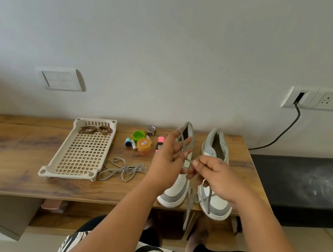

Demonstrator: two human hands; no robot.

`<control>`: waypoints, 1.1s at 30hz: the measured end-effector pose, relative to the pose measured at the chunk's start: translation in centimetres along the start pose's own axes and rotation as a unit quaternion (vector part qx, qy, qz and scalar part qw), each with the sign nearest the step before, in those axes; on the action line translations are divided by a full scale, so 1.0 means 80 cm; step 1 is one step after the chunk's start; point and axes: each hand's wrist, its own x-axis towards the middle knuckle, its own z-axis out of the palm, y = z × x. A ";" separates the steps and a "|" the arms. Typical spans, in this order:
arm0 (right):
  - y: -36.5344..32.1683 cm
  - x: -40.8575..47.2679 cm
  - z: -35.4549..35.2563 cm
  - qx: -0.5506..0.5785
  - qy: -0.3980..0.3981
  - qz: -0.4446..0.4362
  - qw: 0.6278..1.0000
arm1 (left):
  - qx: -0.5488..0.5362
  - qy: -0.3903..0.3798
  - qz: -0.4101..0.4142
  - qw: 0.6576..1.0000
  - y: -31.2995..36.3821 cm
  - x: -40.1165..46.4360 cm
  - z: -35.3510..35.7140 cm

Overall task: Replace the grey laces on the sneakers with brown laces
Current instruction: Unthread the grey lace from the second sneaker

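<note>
Leftmost, tray (61, 165): holds coiled brown laces (95, 129).
Bench (16, 145): loose grey lace (123, 169) lies on it.
Left hand (166, 165): fingers (178, 137) spread, second grey lace (183, 148) looped around them.
Right hand (216, 177): fingers pinch that lace above the sneakers (212, 200).

Your two bare forearms reached forward from the bottom of the view and converged, hands close together at centre. Your left hand (169, 159) was raised with its palm turned inward, fingers (178, 137) spread and pointing up, a grey lace (183, 148) wound across them from index tip to little finger. Your right hand (216, 177) sat just beside it and slightly lower, back toward the camera, thumb and forefinger curled and pinching the lace near the left hand's lower fingers. A ring showed on one right finger.
</note>
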 end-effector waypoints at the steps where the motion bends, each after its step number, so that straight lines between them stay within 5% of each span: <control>1: 0.001 -0.001 -0.005 0.030 0.008 0.006 0.999 | 0.039 -0.008 0.015 0.999 0.001 -0.002 0.001; 6: -0.005 -0.008 -0.019 0.228 -0.013 0.024 0.973 | 0.270 -0.047 0.105 0.956 -0.006 -0.005 0.003; 13: -0.008 -0.009 -0.032 0.414 0.035 0.066 0.907 | 0.398 -0.171 0.123 0.893 -0.006 -0.012 0.024; 21: 0.009 -0.002 -0.051 0.562 0.098 0.106 0.815 | 0.211 -0.310 -0.004 0.927 -0.006 -0.020 0.030; 27: 0.018 0.006 -0.046 0.479 0.158 0.106 0.857 | 0.070 -0.297 -0.102 0.947 0.004 -0.021 0.031; 33: 0.024 0.011 -0.038 0.410 0.178 0.108 0.888 | 0.051 -0.171 -0.068 0.982 0.004 -0.017 0.031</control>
